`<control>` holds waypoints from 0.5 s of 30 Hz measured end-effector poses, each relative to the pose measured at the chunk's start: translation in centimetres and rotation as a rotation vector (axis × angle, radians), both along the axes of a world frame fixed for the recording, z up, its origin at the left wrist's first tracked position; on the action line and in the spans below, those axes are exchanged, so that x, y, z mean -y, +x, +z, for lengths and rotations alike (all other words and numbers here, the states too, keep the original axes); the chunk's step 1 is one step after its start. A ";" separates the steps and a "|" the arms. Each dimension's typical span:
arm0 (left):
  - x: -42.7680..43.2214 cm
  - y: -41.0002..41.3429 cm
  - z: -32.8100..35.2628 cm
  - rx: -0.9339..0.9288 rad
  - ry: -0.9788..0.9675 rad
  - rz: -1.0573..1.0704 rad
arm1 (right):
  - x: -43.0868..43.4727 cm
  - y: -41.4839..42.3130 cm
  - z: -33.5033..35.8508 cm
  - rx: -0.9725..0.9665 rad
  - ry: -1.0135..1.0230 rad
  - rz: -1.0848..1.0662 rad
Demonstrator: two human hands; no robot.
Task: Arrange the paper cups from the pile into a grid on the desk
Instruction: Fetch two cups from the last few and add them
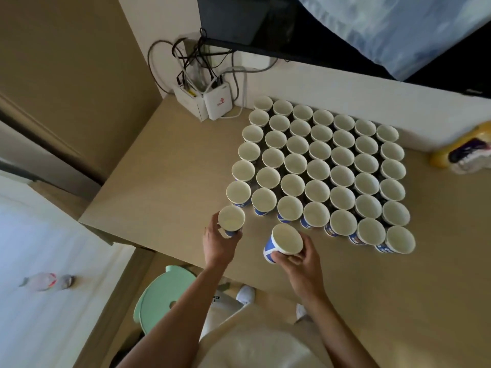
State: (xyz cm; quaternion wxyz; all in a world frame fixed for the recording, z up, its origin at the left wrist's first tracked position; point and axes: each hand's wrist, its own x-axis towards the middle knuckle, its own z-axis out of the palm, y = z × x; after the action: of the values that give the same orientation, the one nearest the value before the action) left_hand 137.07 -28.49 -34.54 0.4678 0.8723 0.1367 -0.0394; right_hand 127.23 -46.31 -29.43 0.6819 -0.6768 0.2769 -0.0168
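Paper cup grid (320, 168), left hand (218, 241) gripping upright cup (231, 219), right hand (303, 260) gripping tilted cup (284, 242)

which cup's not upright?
The tilted cup in the right hand, blue wall showing. The other cup in the left hand and the grid cups all face straight up.

cream top (255, 349), pale trousers (225, 305), white shoes (245, 293)
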 end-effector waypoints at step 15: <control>-0.4 2.1 -1.9 0.014 -0.032 -0.080 | -1.4 1.2 -1.4 -0.053 -0.063 -0.011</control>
State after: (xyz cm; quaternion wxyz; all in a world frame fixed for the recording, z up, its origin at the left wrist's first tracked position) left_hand 139.21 -28.10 -36.49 0.4808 0.8696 0.0980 -0.0541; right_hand 128.42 -44.91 -30.86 0.6526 -0.6966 0.2979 -0.0113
